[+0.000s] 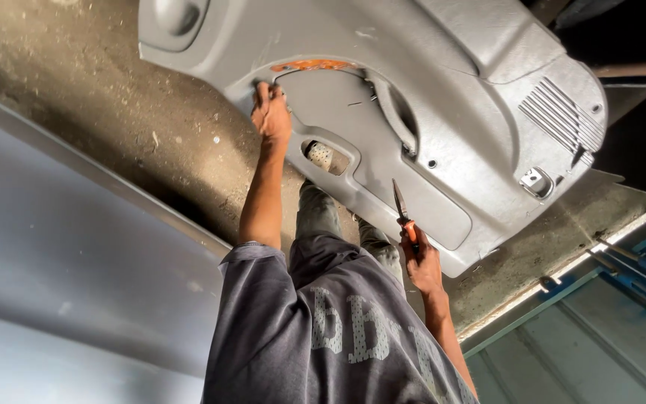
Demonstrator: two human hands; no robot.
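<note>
Seemingly midway: left hand [271,112] grips the grey car door panel [443,97] beside its peeling orange patch [314,65]; right hand [422,262], fingers closed, holds a knife [402,209] against the panel.

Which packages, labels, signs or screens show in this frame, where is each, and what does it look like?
No packages, signs or screens in view.
Only lettering: pale, dotted block letters printed across the grey T-shirt, bottom centre.
Orange patch, maybe a sticker or residue, irregular strip at the upper edge of the grey door panel, just right of the left hand; cannot tell which.
The right hand holds orange-handled pliers; no label visible.
</note>
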